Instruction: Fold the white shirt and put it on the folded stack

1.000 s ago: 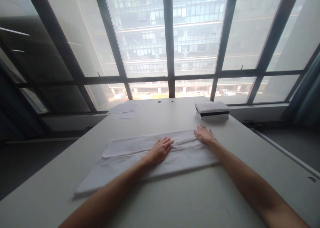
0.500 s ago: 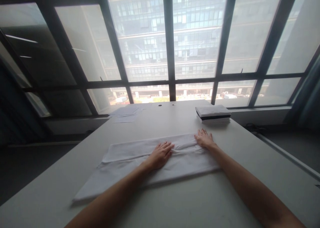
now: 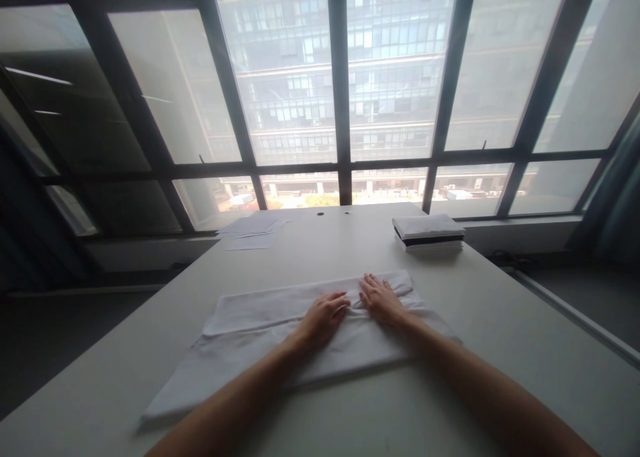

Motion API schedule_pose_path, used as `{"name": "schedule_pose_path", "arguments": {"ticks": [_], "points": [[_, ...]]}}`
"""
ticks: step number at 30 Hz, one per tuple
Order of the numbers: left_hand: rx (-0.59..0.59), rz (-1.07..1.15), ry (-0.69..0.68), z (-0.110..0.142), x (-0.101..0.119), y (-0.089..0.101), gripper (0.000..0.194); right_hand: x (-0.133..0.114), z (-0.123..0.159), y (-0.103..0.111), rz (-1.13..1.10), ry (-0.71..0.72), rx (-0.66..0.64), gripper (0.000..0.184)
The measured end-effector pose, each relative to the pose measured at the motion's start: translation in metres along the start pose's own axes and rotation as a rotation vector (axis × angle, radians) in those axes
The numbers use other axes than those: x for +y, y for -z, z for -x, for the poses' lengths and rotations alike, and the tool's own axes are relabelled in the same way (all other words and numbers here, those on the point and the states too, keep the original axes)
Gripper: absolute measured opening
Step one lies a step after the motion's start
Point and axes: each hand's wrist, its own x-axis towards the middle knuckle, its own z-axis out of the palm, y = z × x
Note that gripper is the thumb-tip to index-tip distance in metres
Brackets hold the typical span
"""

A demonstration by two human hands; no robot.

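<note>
Pressing down with palms and loosely stretched fingers, both of my hands rest on the white cloth (image 3: 235, 350), neither one closed round it. My right hand (image 3: 381, 299) lies open, its fingers slightly apart and pointing away from me. My left hand (image 3: 327, 313) lies just beside it, fingers close together and a little bent; I cannot make out its thumb clearly. Between my fingertips the fabric puckers into small creases.

The cloth lies folded in a long, flat strip beneath my hands. It reaches well out to the left of my grip, with its near left corner angled towards me, and a shorter way out to the right, where a corner shows past my right forearm. A long fold line runs across it, leftward from my left hand. Under it all is a white table (image 3: 320, 257).

Beyond my grip and to its right sits a neat stack of folded white pieces (image 3: 429, 227) with a dark band along its side. Beyond my grip and to its left, thin white sheets (image 3: 250, 230) overlap loosely. Straight ahead, past the table's far end, stand tall dark-framed windows (image 3: 287, 77), with a many-storeyed building (image 3: 395, 77) outside. Dark curtains (image 3: 617, 197) hang far out on either side.
</note>
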Motion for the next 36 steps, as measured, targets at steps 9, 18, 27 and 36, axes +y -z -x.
{"name": "schedule_pose_path", "arguments": {"ticks": [9,18,27,36], "points": [[0.094,0.203,0.062,-0.003,0.003,0.002,0.014,0.002,0.007,0.006,-0.261,0.345,0.104,0.023],[0.053,0.22,0.113,-0.001,0.004,0.003,0.011,-0.008,0.002,0.001,-0.347,0.472,0.12,0.016],[0.022,0.074,0.192,0.001,0.001,0.004,0.013,-0.016,0.009,0.002,-0.327,0.465,0.134,0.018],[0.057,0.137,0.232,0.004,0.004,0.002,0.012,-0.036,0.018,-0.002,-0.312,0.298,0.124,0.01]]}}
